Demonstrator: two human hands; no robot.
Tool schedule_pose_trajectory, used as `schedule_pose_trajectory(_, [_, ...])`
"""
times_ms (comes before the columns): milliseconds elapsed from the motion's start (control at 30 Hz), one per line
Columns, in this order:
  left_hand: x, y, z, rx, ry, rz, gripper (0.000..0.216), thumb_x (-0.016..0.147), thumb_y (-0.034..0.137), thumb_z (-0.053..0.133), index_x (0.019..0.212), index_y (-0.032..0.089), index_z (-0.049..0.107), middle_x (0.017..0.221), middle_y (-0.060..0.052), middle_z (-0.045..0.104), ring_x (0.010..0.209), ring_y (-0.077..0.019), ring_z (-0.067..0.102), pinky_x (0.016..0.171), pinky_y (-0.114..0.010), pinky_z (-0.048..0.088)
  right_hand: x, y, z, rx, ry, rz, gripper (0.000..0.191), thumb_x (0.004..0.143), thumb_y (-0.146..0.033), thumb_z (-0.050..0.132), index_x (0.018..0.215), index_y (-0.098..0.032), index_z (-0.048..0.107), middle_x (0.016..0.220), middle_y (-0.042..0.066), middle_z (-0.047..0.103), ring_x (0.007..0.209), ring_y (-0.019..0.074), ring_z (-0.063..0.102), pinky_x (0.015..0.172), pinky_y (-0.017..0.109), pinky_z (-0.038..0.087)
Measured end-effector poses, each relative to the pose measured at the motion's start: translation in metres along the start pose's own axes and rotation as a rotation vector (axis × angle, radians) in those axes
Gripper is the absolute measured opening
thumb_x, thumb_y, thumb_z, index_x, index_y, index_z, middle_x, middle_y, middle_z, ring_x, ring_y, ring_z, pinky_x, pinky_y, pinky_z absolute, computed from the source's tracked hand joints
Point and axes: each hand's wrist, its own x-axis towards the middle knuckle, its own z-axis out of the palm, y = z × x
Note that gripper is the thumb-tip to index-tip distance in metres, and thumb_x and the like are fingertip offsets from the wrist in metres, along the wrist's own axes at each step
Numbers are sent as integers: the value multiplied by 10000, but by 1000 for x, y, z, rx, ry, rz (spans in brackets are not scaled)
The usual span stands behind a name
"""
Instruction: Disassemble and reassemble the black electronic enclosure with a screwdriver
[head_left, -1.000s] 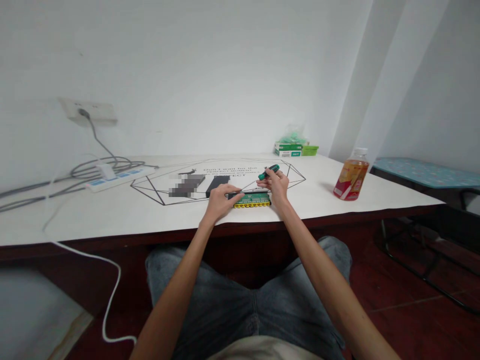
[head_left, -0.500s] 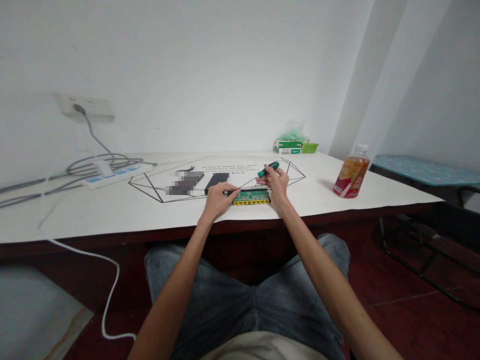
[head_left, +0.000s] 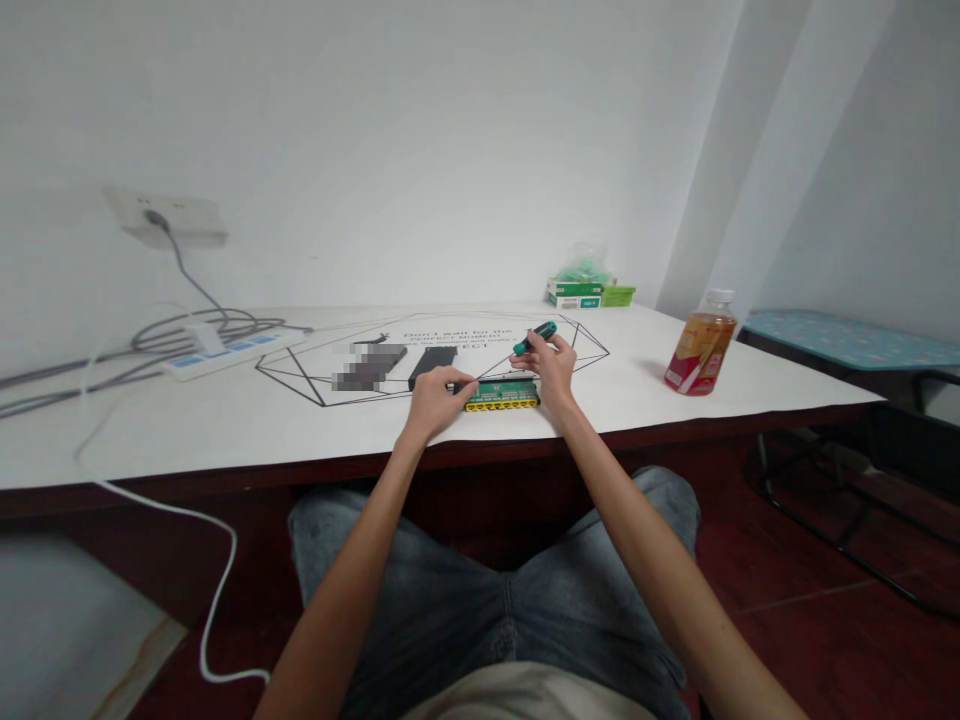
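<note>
A green circuit board with a row of yellow ports lies near the front edge of the white table. My left hand rests at the board's left end, fingers curled and pressing on it. My right hand is closed round a screwdriver with a green handle. Its thin shaft slants down to the left toward the board. A black flat case lies just behind my left hand.
A white power strip with grey cables sits at the back left, plugged into a wall socket. An orange drink bottle stands to the right. Green boxes sit by the wall. A blue-topped stand is beyond the table's right end.
Both hands stay at the board. The screwdriver handle has shifted slightly up and left, and the view has drifted a little.
</note>
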Motion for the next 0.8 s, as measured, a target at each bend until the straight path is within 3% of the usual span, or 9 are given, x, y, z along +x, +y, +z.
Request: schedule_pose_trajectory(800, [-2,2,-1,111,-9,47,171,827,272,647,792,215,804,862,-41,797,874,-236,696,873,-370,526,-3,0,0,-43,-54,-69,368,722,-388,834,807,-206,526,563,-16,674,517,177,711,463,233,587])
